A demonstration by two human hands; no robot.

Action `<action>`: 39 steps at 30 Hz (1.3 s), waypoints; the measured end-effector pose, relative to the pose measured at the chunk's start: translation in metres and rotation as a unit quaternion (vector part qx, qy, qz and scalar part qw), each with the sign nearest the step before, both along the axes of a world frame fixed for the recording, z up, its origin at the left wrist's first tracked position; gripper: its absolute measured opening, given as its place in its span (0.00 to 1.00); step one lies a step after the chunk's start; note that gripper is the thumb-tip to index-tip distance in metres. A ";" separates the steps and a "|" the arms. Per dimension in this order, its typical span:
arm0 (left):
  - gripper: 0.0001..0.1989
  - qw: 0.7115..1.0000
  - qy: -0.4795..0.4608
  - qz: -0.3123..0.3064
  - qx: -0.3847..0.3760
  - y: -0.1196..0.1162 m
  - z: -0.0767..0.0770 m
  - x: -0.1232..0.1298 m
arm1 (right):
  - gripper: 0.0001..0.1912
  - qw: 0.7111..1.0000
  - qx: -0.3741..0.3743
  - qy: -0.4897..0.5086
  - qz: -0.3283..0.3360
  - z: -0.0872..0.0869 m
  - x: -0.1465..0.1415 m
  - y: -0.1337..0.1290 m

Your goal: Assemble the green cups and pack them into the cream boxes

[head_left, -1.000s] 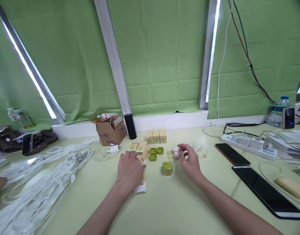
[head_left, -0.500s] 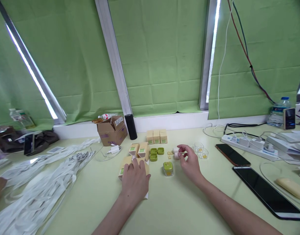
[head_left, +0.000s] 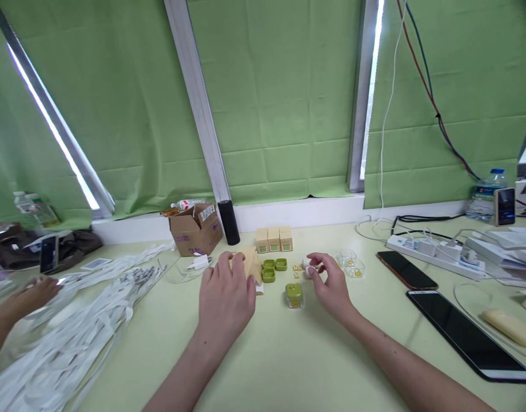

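My left hand (head_left: 227,294) is curled over small tan cardboard boxes (head_left: 251,261), its fingers closed around one that it mostly hides. A white piece of card (head_left: 259,290) shows beside its thumb. My right hand (head_left: 330,281) pinches one of the small white cylinders (head_left: 306,262), whose kind I cannot make out. Between the hands are several green square cups (head_left: 269,275), tiny yellow pieces (head_left: 296,271) and a clear square container with a green lid (head_left: 294,295). Clear containers with yellow bits inside (head_left: 354,267) stand beyond my right hand.
Three tan boxes (head_left: 274,240) stand in a row at the back, near a black cylinder (head_left: 228,222) and an open carton (head_left: 196,230). White straps (head_left: 74,337) and another person's hand (head_left: 35,294) are at left. Phones (head_left: 469,335) and a power strip (head_left: 434,254) lie right.
My left hand has moved up and slightly left over the boxes, hiding more of them. My right hand stays near the white cylinders. The other person's hand has come further into view.
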State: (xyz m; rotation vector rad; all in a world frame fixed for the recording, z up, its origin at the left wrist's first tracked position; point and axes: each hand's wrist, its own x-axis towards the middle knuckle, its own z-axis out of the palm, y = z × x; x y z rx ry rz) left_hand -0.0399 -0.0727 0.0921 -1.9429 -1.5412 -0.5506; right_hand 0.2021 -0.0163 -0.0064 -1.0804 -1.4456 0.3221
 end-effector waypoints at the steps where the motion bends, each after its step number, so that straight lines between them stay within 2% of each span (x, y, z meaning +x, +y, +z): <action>1: 0.13 0.999 -0.013 -0.032 0.030 0.005 0.000 0.003 | 0.11 1.000 0.008 -0.008 0.009 0.001 0.000 -0.001; 4: 0.14 0.981 -0.052 -0.137 0.125 0.026 -0.005 0.015 | 0.17 0.997 0.038 -0.040 0.054 0.004 -0.002 -0.007; 7: 0.15 0.961 -0.060 -0.198 0.186 0.046 -0.012 0.030 | 0.27 0.987 0.069 -0.108 0.095 0.008 -0.003 -0.014; 10: 0.17 0.953 -0.059 -0.231 0.188 0.059 -0.020 0.045 | 0.36 0.975 0.083 -0.174 0.115 0.013 -0.004 -0.019; 13: 0.18 0.945 -0.060 -0.258 0.190 0.063 -0.028 0.058 | 0.38 0.970 0.064 -0.180 0.149 0.015 -0.004 -0.020; 16: 0.21 0.936 -0.089 -0.301 0.160 0.059 -0.037 0.064 | 0.34 0.973 0.039 -0.121 0.191 0.015 -0.002 -0.017; 19: 0.25 0.908 -0.194 -0.361 0.088 0.057 -0.045 0.063 | 0.30 0.977 0.022 -0.033 0.211 0.016 0.000 -0.013; 21: 0.26 0.872 -0.314 -0.377 0.002 0.058 -0.049 0.059 | 0.28 0.974 0.012 0.013 0.225 0.016 0.002 -0.012; 22: 0.25 0.844 -0.377 -0.376 -0.058 0.060 -0.050 0.057 | 0.28 0.972 0.008 0.027 0.234 0.017 0.003 -0.012; 24: 0.26 0.762 -0.489 -0.381 -0.186 0.064 -0.050 0.053 | 0.26 0.969 0.004 0.034 0.245 0.017 0.004 -0.013; 26: 0.29 0.671 -0.560 -0.390 -0.290 0.067 -0.048 0.052 | 0.25 0.969 0.001 0.018 0.245 0.017 0.004 -0.015; 28: 0.29 0.607 -0.593 -0.403 -0.343 0.067 -0.046 0.051 | 0.24 0.969 -0.002 -0.008 0.247 0.017 0.004 -0.018; 30: 0.27 0.570 -0.607 -0.418 -0.363 0.066 -0.045 0.050 | 0.23 0.967 0.000 -0.028 0.252 0.017 0.003 -0.020; 32: 0.27 0.544 -0.618 -0.431 -0.370 0.066 -0.046 0.049 | 0.26 0.968 0.009 -0.028 0.250 0.015 0.001 -0.020; 34: 0.28 0.533 -0.627 -0.440 -0.359 0.068 -0.050 0.046 | 0.32 0.971 0.019 -0.014 0.238 0.012 0.000 -0.019; 35: 0.28 0.538 -0.628 -0.443 -0.345 0.069 -0.053 0.045 | 0.35 0.973 0.022 -0.007 0.229 0.011 -0.001 -0.018; 37: 0.29 0.579 -0.613 -0.447 -0.300 0.070 -0.057 0.043 | 0.40 0.978 0.023 0.002 0.207 0.008 -0.003 -0.016; 39: 0.29 0.641 -0.577 -0.445 -0.241 0.070 -0.060 0.041 | 0.42 0.984 0.024 -0.001 0.179 0.008 -0.003 -0.015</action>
